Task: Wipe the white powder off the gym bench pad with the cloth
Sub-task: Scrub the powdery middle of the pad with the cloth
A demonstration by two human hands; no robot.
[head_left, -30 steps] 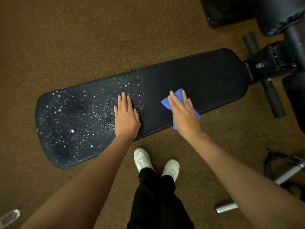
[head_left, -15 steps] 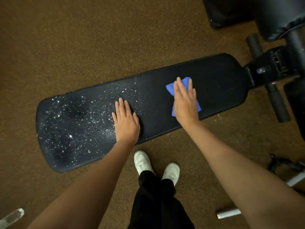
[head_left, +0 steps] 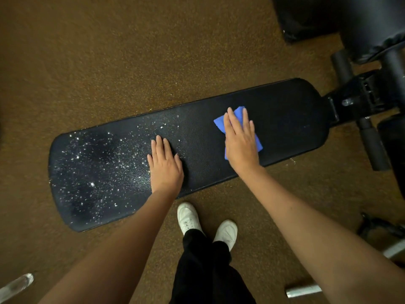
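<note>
A long black bench pad (head_left: 291,119) lies across the view, tilted up to the right. White powder (head_left: 98,163) speckles its left half; the right half looks dark and clean. My right hand (head_left: 241,145) lies flat with straight fingers on a folded blue cloth (head_left: 221,123), pressing it onto the pad right of centre. My left hand (head_left: 164,167) rests flat on the pad's middle, at the edge of the powdered area.
Brown speckled floor (head_left: 131,51) surrounds the bench. The bench's black frame and foam rollers (head_left: 372,148) stand at the right, with dark padded equipment (head_left: 350,23) behind. My white shoes (head_left: 188,218) stand just below the pad. A metal bar end (head_left: 302,290) lies at the lower right.
My right hand has slid the blue cloth away from me, from the pad's near edge toward its far edge. My left hand has stayed in place.
</note>
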